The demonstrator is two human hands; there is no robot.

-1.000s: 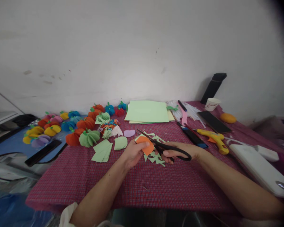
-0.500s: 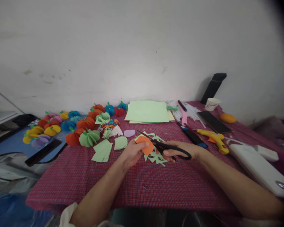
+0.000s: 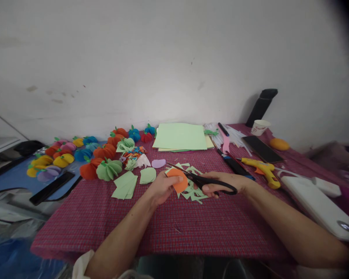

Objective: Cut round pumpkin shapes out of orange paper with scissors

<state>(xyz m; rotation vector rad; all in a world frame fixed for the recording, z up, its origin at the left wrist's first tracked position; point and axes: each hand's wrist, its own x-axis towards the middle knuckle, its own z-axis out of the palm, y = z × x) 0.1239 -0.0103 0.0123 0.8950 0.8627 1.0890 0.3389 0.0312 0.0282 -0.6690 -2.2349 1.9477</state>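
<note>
My left hand (image 3: 162, 188) pinches a rounded piece of orange paper (image 3: 178, 185) between thumb and fingers. In my right hand (image 3: 216, 183) is a pair of black-handled scissors (image 3: 202, 180), its blades pointing left and lying along the upper edge of the orange piece. Whether the blades touch the paper cannot be made out. Below and behind the hands lie pale green paper scraps (image 3: 194, 192). Left of them are a stack of rounded green pieces (image 3: 147, 175), some green rectangles (image 3: 125, 186) and a lilac paper piece (image 3: 158, 163).
Several paper pumpkins (image 3: 109, 169) fill the left side. Green sheets (image 3: 180, 136) lie against the wall. At right are a yellow glue gun (image 3: 260, 167), a phone (image 3: 262, 149), a paper cup (image 3: 260, 127), an orange fruit (image 3: 279, 144) and a white power bank-like device (image 3: 317, 205).
The scissors and my right hand have shifted slightly to the right of the orange paper, and the scissor handles sit at a slightly different angle. My left hand stays nearly in place.
</note>
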